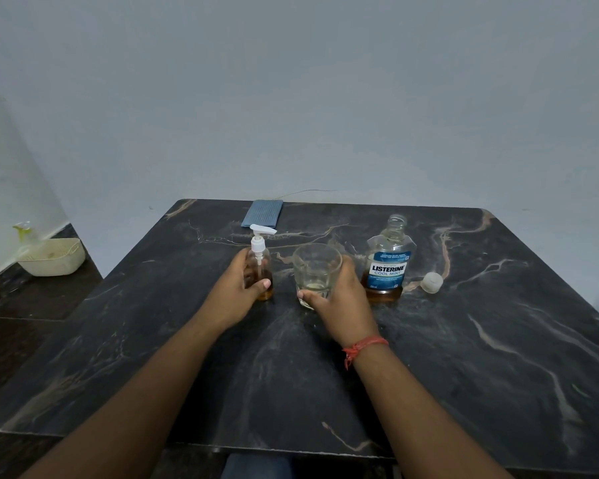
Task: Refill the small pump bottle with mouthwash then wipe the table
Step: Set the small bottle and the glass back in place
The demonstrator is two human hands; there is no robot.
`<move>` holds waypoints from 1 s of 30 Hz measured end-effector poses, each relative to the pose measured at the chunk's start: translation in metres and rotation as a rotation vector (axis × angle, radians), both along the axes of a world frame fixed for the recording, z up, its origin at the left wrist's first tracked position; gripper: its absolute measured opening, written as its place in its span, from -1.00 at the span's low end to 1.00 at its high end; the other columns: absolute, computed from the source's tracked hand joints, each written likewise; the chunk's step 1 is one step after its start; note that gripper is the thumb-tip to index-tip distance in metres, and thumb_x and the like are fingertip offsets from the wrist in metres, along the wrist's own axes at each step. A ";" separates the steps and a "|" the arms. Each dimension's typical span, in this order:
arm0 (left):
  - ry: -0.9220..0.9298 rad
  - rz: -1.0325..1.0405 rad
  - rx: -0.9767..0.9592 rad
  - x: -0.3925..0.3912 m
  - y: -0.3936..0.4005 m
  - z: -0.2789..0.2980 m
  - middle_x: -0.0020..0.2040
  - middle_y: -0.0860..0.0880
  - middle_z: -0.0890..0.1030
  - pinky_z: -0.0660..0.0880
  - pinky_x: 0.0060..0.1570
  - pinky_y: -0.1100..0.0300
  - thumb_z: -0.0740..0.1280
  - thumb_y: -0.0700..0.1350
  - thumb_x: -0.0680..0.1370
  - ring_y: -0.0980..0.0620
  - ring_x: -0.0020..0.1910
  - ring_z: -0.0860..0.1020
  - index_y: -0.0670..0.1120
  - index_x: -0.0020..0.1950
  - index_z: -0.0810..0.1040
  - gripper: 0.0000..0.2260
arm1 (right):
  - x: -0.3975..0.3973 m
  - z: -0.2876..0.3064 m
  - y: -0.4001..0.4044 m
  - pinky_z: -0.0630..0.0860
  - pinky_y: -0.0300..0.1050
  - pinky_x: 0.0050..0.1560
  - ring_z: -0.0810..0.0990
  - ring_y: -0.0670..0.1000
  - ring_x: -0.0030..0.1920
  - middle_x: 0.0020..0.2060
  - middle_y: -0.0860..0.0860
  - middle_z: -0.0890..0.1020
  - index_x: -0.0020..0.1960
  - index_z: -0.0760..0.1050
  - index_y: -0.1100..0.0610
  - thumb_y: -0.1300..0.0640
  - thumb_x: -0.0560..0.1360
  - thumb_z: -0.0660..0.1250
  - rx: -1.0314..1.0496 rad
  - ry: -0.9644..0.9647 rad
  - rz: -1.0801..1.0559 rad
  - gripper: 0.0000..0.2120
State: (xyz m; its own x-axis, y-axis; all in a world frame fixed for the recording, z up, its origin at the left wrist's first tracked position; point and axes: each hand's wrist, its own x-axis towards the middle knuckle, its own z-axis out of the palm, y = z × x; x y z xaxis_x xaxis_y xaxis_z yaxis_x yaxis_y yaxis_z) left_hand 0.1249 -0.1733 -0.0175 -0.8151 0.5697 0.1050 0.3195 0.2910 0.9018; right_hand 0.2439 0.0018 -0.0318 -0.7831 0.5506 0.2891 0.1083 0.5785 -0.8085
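The small pump bottle (260, 271) stands upright on the dark marbled table (464, 357), left of centre, amber liquid low in its base and its white pump head seated on top. It looks light, rigid and smooth, probably slippery if wet, so the body below the collar is the sensible place to hold. The left hand (237, 292) does that, its grip curled round the bottle with the thumb across the front. The right hand (339, 299) wraps its grip round a near-empty glass tumbler (316, 273), breakable. The uncapped mouthwash bottle (388, 267) stands just beside it, with its cap (431, 282) further right.
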 end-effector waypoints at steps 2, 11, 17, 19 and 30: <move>-0.017 0.003 0.014 0.001 -0.001 -0.001 0.47 0.01 0.43 0.38 0.43 -0.05 0.42 -0.23 0.56 0.04 0.41 0.45 -0.02 0.58 0.20 -0.35 | 0.002 0.001 0.000 0.39 -0.32 0.22 0.49 -0.05 0.30 0.32 -0.01 0.49 0.41 0.22 0.05 -0.02 0.29 0.61 -0.006 0.012 -0.015 -0.16; 0.059 0.012 -0.013 0.001 -0.001 -0.004 0.30 0.11 0.49 0.42 0.30 0.20 0.46 -0.20 0.54 0.17 0.25 0.51 -0.01 0.51 0.29 -0.41 | 0.005 0.002 -0.011 0.47 -0.28 0.14 0.55 -0.04 0.21 0.25 0.00 0.53 0.28 0.30 0.06 0.01 0.30 0.61 -0.063 -0.010 -0.094 -0.30; 0.135 0.076 -0.039 -0.006 0.005 -0.007 0.16 0.14 0.58 0.40 0.07 0.40 0.45 -0.22 0.54 0.18 0.15 0.55 -0.01 0.42 0.40 -0.51 | -0.009 0.005 -0.013 0.55 -0.15 0.13 0.57 0.00 0.15 0.13 0.02 0.59 0.06 0.25 -0.05 0.05 0.34 0.59 0.014 -0.043 -0.133 -0.46; 0.142 0.082 -0.038 -0.011 0.010 -0.007 0.21 0.09 0.61 0.40 0.10 0.35 0.45 -0.23 0.54 0.12 0.20 0.56 -0.01 0.42 0.40 -0.51 | -0.020 0.006 -0.011 0.55 -0.13 0.13 0.59 0.00 0.14 0.13 0.01 0.60 0.08 0.26 -0.04 0.06 0.35 0.58 -0.009 -0.054 -0.153 -0.47; 0.150 0.094 -0.084 -0.090 0.077 -0.006 0.18 0.06 0.62 0.40 -0.03 0.28 0.45 -0.16 0.55 0.08 0.15 0.56 0.07 0.23 0.45 -0.68 | -0.122 0.012 0.041 0.47 -0.10 -0.01 0.57 0.08 0.09 0.04 0.03 0.53 0.20 0.30 0.11 0.24 0.47 0.45 -0.169 -0.039 -0.372 -0.58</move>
State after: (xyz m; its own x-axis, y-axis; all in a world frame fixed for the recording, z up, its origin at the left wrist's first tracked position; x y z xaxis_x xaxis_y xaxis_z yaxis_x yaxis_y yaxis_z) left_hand 0.0353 -0.0960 -0.0234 -0.8441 0.5033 0.1849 0.4164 0.3982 0.8174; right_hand 0.1218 0.0424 -0.0194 -0.5302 0.8355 0.1446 0.3171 0.3535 -0.8800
